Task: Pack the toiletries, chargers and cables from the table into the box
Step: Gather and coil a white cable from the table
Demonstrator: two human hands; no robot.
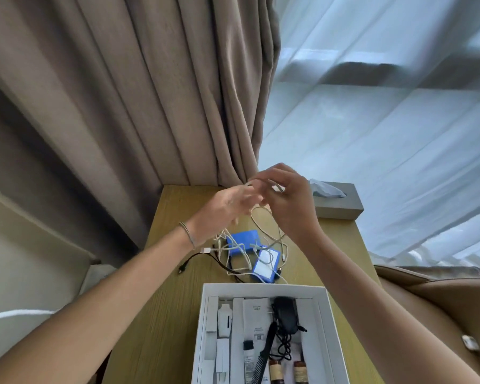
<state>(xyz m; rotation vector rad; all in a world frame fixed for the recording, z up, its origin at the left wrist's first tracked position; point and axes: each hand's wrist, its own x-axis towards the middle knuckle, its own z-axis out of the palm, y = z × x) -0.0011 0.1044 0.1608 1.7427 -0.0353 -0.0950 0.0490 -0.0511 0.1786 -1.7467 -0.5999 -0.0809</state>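
Both hands are raised above the far part of the wooden table (172, 300). My right hand (288, 200) pinches one end of a white cable (263, 217). My left hand (227, 209) has its fingers around the same cable, which loops down to the table. Below lie two blue chargers (241, 242) (263, 266) tangled with white cables and a black cable (205, 259). The white box (336, 328) sits at the near edge. It holds a black charger with its cord (284, 320), a comb, small bottles and white tubes.
A grey tissue box (338, 203) stands at the table's back right corner. Beige curtains (122, 92) hang behind the table, with sheer white curtains to the right. A tan leather chair (441, 300) is at the right.
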